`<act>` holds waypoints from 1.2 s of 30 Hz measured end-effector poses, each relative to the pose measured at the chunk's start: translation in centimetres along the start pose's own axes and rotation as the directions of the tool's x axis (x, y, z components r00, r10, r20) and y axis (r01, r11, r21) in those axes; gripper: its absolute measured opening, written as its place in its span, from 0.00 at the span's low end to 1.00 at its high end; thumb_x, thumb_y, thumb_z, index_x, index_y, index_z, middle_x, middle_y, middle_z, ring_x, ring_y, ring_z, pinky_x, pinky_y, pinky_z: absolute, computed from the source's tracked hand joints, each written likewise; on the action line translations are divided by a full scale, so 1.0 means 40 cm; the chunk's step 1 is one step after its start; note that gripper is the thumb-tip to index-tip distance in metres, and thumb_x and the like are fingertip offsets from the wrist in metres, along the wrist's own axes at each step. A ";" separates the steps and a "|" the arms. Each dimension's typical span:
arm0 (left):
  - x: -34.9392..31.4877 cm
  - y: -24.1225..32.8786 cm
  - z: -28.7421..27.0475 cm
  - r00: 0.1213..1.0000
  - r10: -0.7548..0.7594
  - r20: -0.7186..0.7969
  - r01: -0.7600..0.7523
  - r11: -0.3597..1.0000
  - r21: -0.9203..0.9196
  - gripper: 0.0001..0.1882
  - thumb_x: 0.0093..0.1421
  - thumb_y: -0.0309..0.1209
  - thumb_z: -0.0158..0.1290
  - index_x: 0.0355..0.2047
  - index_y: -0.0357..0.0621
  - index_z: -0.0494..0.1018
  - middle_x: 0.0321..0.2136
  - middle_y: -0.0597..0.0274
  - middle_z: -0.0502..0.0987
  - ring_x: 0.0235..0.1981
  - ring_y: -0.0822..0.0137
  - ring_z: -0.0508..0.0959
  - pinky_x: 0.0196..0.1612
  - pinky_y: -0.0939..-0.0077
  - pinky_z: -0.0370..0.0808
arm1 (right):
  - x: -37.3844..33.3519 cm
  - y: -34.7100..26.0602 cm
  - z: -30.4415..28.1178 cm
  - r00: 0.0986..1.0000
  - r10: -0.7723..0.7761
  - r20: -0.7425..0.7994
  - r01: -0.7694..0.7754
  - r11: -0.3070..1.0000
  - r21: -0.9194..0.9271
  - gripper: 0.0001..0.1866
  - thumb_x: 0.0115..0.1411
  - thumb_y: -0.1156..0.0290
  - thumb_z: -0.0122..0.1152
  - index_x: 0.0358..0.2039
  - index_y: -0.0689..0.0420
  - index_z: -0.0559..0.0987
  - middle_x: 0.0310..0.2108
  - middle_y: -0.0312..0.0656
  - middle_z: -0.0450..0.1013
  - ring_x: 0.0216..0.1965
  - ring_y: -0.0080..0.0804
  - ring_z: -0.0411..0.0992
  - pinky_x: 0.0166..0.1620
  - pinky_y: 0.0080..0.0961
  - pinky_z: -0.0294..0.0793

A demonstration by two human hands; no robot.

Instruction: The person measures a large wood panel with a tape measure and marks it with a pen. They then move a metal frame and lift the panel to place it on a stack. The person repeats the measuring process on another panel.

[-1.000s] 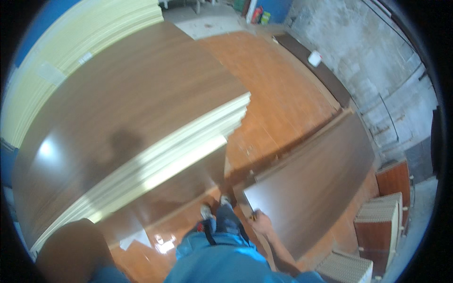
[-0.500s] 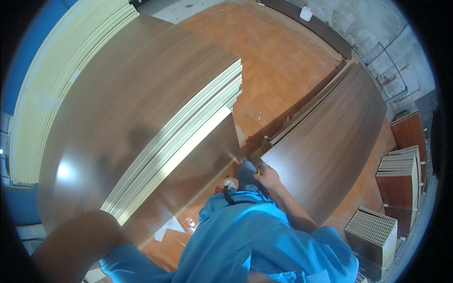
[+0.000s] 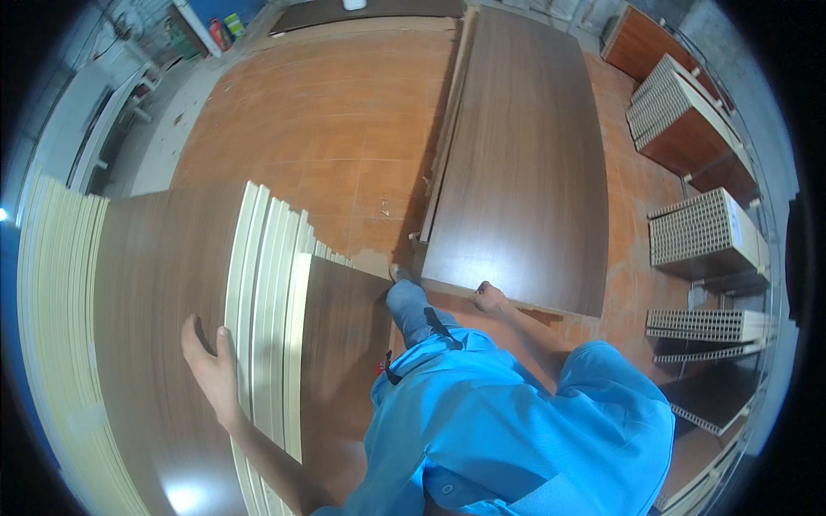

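Observation:
My left hand (image 3: 211, 368) is open, thumb apart from the fingers, in front of a brown wood-grain panel (image 3: 163, 284) in the left stack. Whether it touches the panel, I cannot tell. Pale edges (image 3: 271, 335) of several panels show just right of it. Curled closed, my right hand (image 3: 490, 298) is at the near edge of a large brown wood-grain panel (image 3: 525, 172) lying on the right. Whatever is inside those fingers is hidden. A further brown panel (image 3: 340, 335) stands between the left stack and my legs.
Pale-edged boards (image 3: 60, 301) stand at the far left. Along the right side are several bundles of pale perforated-edge pieces (image 3: 697, 232). Orange floor tiles (image 3: 318, 129) stretch ahead. A dark panel (image 3: 366, 12) and a white container (image 3: 354, 4) are at the back.
My view has turned right. My left hand has come into sight, open beside the left stack. My right hand stays near the right panel's near edge; a small yellow bit beside it no longer shows.

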State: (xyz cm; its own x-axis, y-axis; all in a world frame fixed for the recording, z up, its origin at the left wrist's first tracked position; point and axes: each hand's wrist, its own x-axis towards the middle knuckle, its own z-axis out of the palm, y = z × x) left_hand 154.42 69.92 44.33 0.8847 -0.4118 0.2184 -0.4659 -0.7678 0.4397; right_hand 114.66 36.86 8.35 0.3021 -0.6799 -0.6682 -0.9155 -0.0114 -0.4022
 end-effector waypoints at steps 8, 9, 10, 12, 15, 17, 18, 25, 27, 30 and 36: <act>0.079 -0.035 0.133 0.981 0.166 0.104 -0.194 0.891 0.411 0.37 0.66 0.41 0.53 0.71 0.44 0.55 0.71 0.43 0.55 0.72 0.43 0.53 0.73 0.47 0.51 | 0.004 0.255 0.055 0.949 0.281 0.144 -0.313 0.895 0.318 0.18 0.58 0.59 0.63 0.19 0.59 0.77 0.13 0.40 0.71 0.14 0.34 0.69 0.21 0.35 0.68; 0.090 -0.033 0.137 0.979 0.165 0.122 -0.202 0.882 0.425 0.37 0.66 0.41 0.53 0.72 0.45 0.54 0.71 0.43 0.54 0.73 0.43 0.52 0.73 0.46 0.50 | -0.002 0.267 0.066 0.939 0.303 0.164 -0.341 0.884 0.321 0.19 0.58 0.60 0.63 0.16 0.58 0.76 0.12 0.40 0.70 0.13 0.33 0.68 0.20 0.34 0.67; 0.100 -0.028 0.141 0.974 0.181 0.137 -0.223 0.870 0.440 0.37 0.67 0.41 0.52 0.72 0.46 0.53 0.72 0.43 0.53 0.73 0.42 0.52 0.74 0.45 0.50 | -0.007 0.270 0.076 0.906 0.384 0.177 -0.421 0.859 0.290 0.21 0.58 0.60 0.62 0.13 0.57 0.75 0.11 0.40 0.70 0.12 0.33 0.67 0.19 0.34 0.66; 0.125 -0.013 0.147 0.972 0.151 0.182 -0.220 0.863 0.456 0.37 0.68 0.42 0.50 0.73 0.47 0.52 0.72 0.43 0.52 0.73 0.41 0.50 0.74 0.44 0.49 | -0.014 0.258 0.091 0.930 0.302 0.211 -0.355 0.886 0.299 0.20 0.58 0.60 0.62 0.13 0.57 0.75 0.13 0.41 0.71 0.13 0.33 0.68 0.18 0.34 0.66; 0.159 0.012 0.164 0.959 0.200 0.202 -0.270 0.865 0.422 0.37 0.69 0.44 0.48 0.74 0.48 0.51 0.73 0.45 0.51 0.74 0.39 0.48 0.74 0.42 0.47 | -0.012 0.211 0.097 0.945 0.256 0.204 -0.303 0.922 0.242 0.20 0.55 0.60 0.65 0.14 0.59 0.75 0.12 0.41 0.69 0.13 0.34 0.69 0.20 0.34 0.71; 0.171 0.019 0.173 0.959 0.211 0.188 -0.272 0.867 0.417 0.36 0.69 0.44 0.47 0.74 0.49 0.50 0.73 0.45 0.51 0.74 0.40 0.48 0.74 0.43 0.47 | 0.000 0.173 0.094 0.958 0.213 0.194 -0.251 0.947 0.202 0.19 0.54 0.60 0.67 0.17 0.62 0.75 0.12 0.40 0.69 0.14 0.33 0.70 0.21 0.33 0.73; 0.175 0.020 0.180 0.964 0.187 0.187 -0.254 0.853 0.455 0.36 0.70 0.43 0.47 0.74 0.49 0.50 0.73 0.47 0.51 0.74 0.41 0.48 0.74 0.44 0.46 | 0.011 0.154 0.091 0.962 0.183 0.204 -0.228 0.947 0.228 0.18 0.54 0.61 0.68 0.20 0.62 0.75 0.12 0.40 0.70 0.14 0.32 0.70 0.21 0.32 0.73; 0.180 0.007 0.190 0.961 0.237 0.142 -0.275 0.865 0.419 0.35 0.70 0.42 0.48 0.74 0.52 0.52 0.73 0.50 0.53 0.74 0.42 0.50 0.74 0.44 0.47 | 0.159 0.031 0.052 0.980 0.140 0.144 -0.187 0.898 0.397 0.24 0.54 0.61 0.70 0.40 0.67 0.73 0.18 0.40 0.73 0.16 0.27 0.70 0.19 0.28 0.70; 0.178 0.011 0.186 0.966 0.212 0.148 -0.255 0.874 0.414 0.35 0.70 0.42 0.49 0.74 0.52 0.52 0.73 0.49 0.53 0.73 0.42 0.51 0.74 0.43 0.48 | 0.198 0.022 0.040 0.977 0.124 0.175 -0.189 0.884 0.428 0.18 0.57 0.66 0.67 0.39 0.63 0.71 0.19 0.38 0.70 0.15 0.25 0.66 0.17 0.26 0.64; 0.175 0.024 0.180 0.970 0.193 0.144 -0.236 0.885 0.401 0.35 0.69 0.41 0.50 0.73 0.52 0.53 0.73 0.49 0.53 0.73 0.41 0.51 0.73 0.43 0.49 | 0.250 0.032 0.034 0.991 0.098 0.088 -0.122 0.938 0.325 0.27 0.51 0.56 0.71 0.41 0.67 0.76 0.26 0.48 0.78 0.26 0.35 0.77 0.27 0.32 0.77; 0.175 0.036 0.176 0.971 0.196 0.140 -0.238 0.871 0.430 0.35 0.69 0.44 0.49 0.72 0.48 0.55 0.72 0.50 0.55 0.73 0.43 0.53 0.73 0.44 0.50 | 0.291 0.069 0.071 0.996 0.020 0.086 -0.022 0.999 0.027 0.34 0.49 0.49 0.69 0.43 0.70 0.79 0.32 0.58 0.80 0.30 0.45 0.81 0.32 0.37 0.82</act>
State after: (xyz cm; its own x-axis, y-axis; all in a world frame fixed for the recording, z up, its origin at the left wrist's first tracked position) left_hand 159.84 62.47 40.35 0.7656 -0.6186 0.1764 -0.6218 -0.7820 -0.0438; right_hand 116.39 30.97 -2.33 0.3055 -0.6143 -0.7275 -0.9145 0.0234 -0.4038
